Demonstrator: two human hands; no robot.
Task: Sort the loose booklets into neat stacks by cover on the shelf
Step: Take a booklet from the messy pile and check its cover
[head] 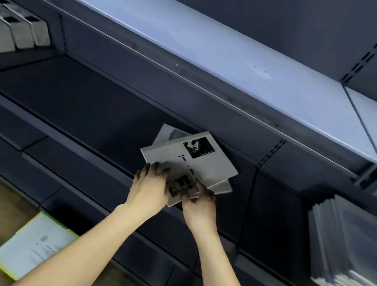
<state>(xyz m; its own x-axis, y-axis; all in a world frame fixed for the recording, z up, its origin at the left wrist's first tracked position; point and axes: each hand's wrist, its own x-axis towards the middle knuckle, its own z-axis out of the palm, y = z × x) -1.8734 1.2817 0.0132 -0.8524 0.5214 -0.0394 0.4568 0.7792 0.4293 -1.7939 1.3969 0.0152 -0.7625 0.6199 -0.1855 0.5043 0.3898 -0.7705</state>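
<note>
A small untidy pile of pale grey booklets (pixel 206 162) lies on the dark middle shelf (pixel 72 96). The top one has a black photo square and slanted lettering. Another booklet (pixel 169 134) sticks out behind it at the far left corner. My left hand (pixel 151 186) grips the pile's near left edge, fingers curled over the cover. My right hand (pixel 200 203) holds the near edge beside it, its thumb on the dark printed patch. Both forearms reach in from below.
A neat stack of booklets (pixel 351 255) stands on the shelf section to the right. Grey boxes (pixel 11 28) line the far left. A wide pale upper shelf (pixel 198 36) overhangs. A yellow-edged booklet (pixel 33 244) lies on the wooden floor below left.
</note>
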